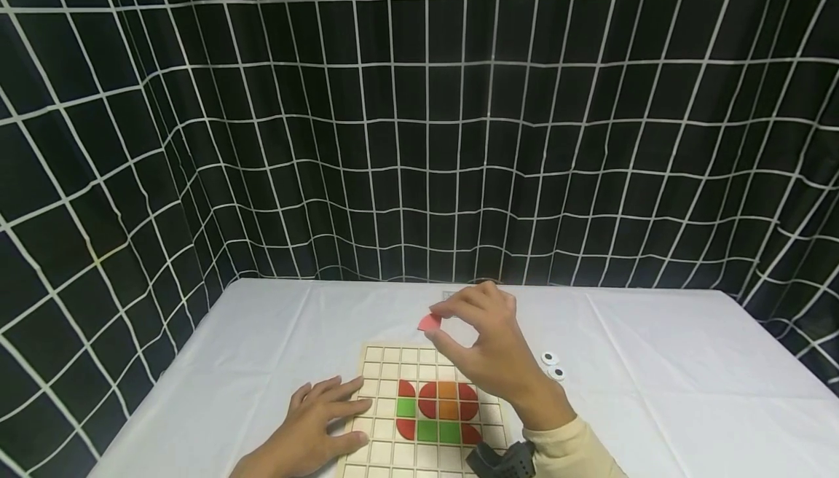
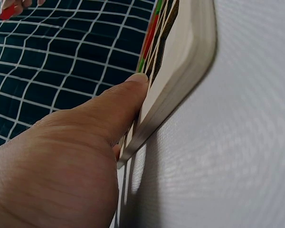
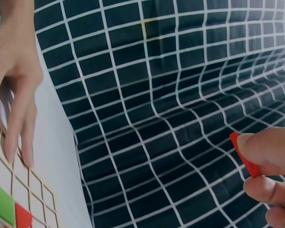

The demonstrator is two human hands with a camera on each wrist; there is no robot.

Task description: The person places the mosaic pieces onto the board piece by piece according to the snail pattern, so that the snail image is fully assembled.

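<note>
A wooden grid board (image 1: 387, 456) lies on the white table, with red, green and orange pieces set in its middle squares. Between thumb and forefinger my right hand (image 1: 488, 339) pinches a red quarter-circle piece (image 1: 429, 323), held up above the board's far edge. In the right wrist view that red piece (image 3: 244, 154) is seen nearly edge-on. My left hand (image 1: 321, 423) rests with spread fingers on the board's left edge. The left wrist view shows its thumb (image 2: 128, 90) touching the side of the wooden board (image 2: 180, 61).
Two googly eyes (image 1: 553, 366) lie on the white tablecloth (image 1: 655, 376) to the right of the board. A small pale object (image 1: 448, 294), partly hidden by my right hand, is near the table's far edge. Black curtains with a white grid (image 1: 419, 135) surround the table.
</note>
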